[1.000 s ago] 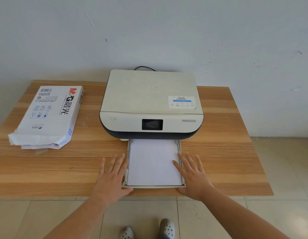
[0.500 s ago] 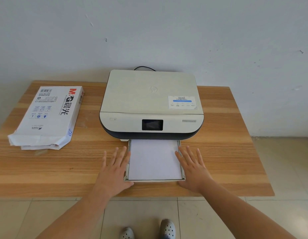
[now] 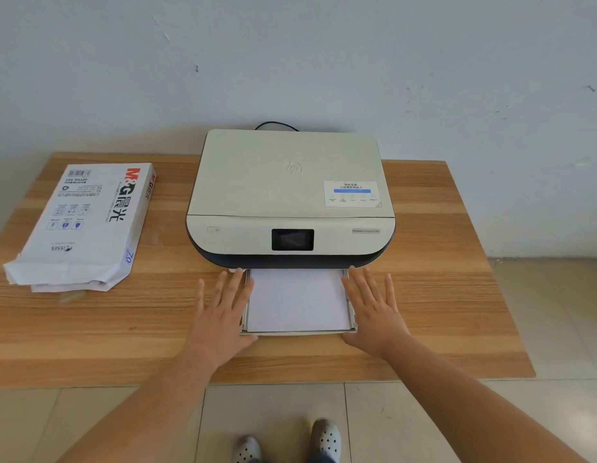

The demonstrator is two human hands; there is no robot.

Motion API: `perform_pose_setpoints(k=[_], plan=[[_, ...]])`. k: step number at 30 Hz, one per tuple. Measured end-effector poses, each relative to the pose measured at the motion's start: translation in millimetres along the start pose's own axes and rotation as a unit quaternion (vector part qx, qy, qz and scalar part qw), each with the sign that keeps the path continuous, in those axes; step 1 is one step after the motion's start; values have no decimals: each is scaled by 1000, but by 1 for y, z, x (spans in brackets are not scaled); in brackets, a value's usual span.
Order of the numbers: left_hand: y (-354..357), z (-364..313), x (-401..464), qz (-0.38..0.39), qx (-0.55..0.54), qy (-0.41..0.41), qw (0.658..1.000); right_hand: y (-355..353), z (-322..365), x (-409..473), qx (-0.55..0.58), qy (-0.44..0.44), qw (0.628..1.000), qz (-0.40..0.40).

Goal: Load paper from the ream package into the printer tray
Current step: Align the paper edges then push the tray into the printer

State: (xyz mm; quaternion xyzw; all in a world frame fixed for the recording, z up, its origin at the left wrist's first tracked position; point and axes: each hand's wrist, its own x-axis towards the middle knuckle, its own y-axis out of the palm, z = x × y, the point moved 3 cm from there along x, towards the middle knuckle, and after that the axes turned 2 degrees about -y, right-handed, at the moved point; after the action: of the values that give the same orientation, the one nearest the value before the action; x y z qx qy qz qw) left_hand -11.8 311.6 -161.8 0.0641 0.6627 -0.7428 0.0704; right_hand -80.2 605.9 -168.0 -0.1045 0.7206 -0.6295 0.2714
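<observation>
While both hands lie flat, fingers straight, left hand [image 3: 220,315] and right hand [image 3: 374,312] flank the paper-filled tray [image 3: 245,315]; closing step, likely; next an even push into the printer [image 3: 290,198]; ream package [image 3: 80,225] sits well left on worktop [image 3: 440,295].

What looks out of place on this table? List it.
Only the paper package: its near end is torn open and crumpled, with sheets poking out. The tray sits square to the printer, its paper flat, with the left hand and right hand flat at its sides.
</observation>
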Motion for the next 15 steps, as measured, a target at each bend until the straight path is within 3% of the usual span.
perform_pose_setpoints(k=[15], plan=[[-12, 7, 30, -9, -11, -26, 1000, -12, -4, 19, 33, 63, 997, -13]])
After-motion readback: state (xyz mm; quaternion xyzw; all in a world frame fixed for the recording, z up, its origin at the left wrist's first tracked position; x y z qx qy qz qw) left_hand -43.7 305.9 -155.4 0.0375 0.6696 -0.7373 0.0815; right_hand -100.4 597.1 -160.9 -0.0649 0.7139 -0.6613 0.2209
